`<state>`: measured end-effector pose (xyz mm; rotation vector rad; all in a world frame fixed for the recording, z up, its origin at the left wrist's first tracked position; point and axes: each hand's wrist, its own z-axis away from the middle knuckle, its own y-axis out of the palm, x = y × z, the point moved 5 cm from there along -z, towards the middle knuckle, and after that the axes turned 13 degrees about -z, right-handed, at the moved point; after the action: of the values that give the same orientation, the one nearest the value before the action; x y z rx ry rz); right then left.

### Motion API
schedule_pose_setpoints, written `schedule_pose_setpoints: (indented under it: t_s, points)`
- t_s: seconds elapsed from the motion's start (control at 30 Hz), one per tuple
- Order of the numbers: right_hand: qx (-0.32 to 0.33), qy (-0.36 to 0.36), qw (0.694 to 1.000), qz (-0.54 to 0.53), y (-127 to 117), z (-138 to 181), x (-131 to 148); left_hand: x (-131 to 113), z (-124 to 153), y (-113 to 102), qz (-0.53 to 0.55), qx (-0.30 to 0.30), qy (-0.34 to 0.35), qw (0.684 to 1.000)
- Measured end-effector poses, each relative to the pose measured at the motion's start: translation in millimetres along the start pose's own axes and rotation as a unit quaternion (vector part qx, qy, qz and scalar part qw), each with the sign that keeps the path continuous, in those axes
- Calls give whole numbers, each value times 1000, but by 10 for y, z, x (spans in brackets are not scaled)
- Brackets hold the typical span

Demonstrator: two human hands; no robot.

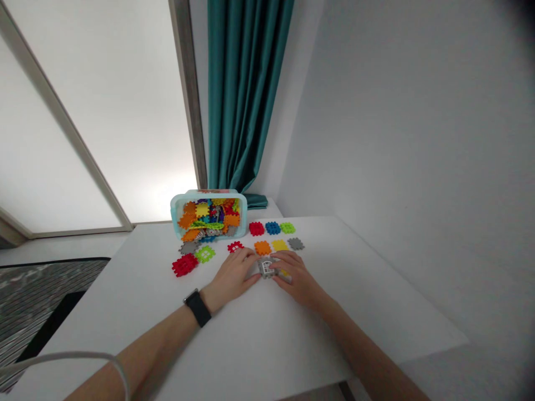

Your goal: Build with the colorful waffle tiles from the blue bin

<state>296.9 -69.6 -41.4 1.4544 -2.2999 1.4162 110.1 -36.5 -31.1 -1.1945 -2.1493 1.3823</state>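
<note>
Both my hands rest on the white table (259,328) around a small grey block piece (266,268). My left hand (234,275), with a black watch on the wrist, pinches the piece from the left. My right hand (294,275) grips it from the right, with a bit of yellow showing under the fingers. Just beyond my fingers lie an orange tile (262,247), a yellow tile (279,245) and a grey tile (295,243). Farther back sit a red tile (256,228), a blue tile (272,227) and a green tile (287,227).
A light blue bin (177,210) lies on its side at the back, spilling several coloured tiles. A red tile (184,264), a green one (205,254) and a small red one (235,246) lie to the left. A teal curtain (244,94) hangs behind. The wall stands close on the right.
</note>
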Motion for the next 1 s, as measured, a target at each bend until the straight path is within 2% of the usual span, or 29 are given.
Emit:
schedule_pose_setpoints:
  t_s: [0.3, 0.7, 1.0]
  points:
    - [0, 45, 999, 22, 64, 78, -186, 66, 40, 204, -15, 11, -25, 1000]
    - [26, 64, 997, 38, 123, 96, -194, 51, 0, 201, 0, 41, -16, 999]
    - [40, 77, 995, 42, 158, 97, -211, 53, -41, 267, -10, 64, -46, 997]
